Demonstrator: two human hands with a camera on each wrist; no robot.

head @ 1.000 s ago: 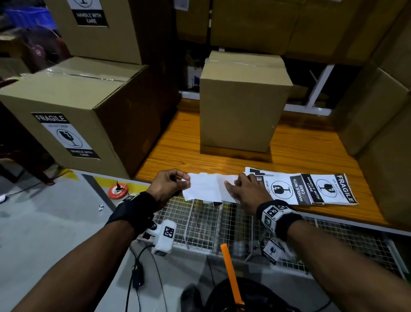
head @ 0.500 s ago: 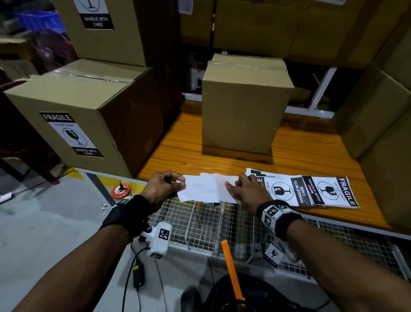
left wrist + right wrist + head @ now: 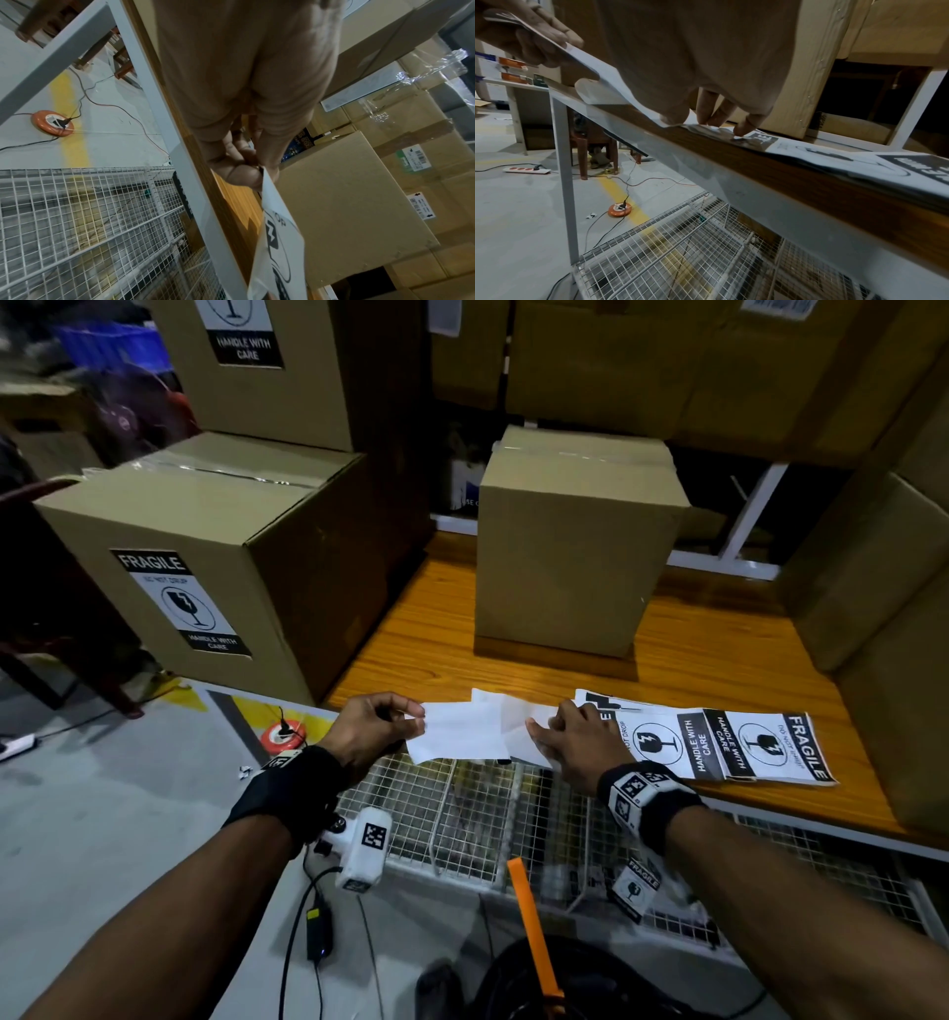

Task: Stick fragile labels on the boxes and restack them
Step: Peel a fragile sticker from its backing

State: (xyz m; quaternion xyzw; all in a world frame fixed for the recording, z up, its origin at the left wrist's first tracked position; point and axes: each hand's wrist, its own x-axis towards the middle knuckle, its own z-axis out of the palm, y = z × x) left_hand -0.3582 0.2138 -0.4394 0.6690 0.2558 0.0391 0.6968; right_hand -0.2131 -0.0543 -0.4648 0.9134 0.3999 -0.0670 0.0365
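A fragile label (image 3: 462, 731) lies white side up over the front edge of the wooden table (image 3: 719, 649). My left hand (image 3: 418, 719) pinches its left edge between thumb and fingers; the left wrist view shows the pinch (image 3: 257, 172) and the printed side of the label (image 3: 277, 233) underneath. My right hand (image 3: 552, 731) presses straight fingertips (image 3: 718, 119) on the stack of fragile labels (image 3: 729, 744). An unlabelled cardboard box (image 3: 570, 546) stands on the table behind the hands. At the left sits a labelled box (image 3: 205, 557).
A second labelled box (image 3: 246, 351) is stacked on the left one. Large cartons (image 3: 873, 582) wall in the table's right side and back. A wire mesh basket (image 3: 462, 814) hangs below the table front. An orange cable reel (image 3: 285, 737) and cords lie on the floor.
My left hand has drawn the label's edge a little further left, so more of the white side shows. The right hand stays pressed on the stack.
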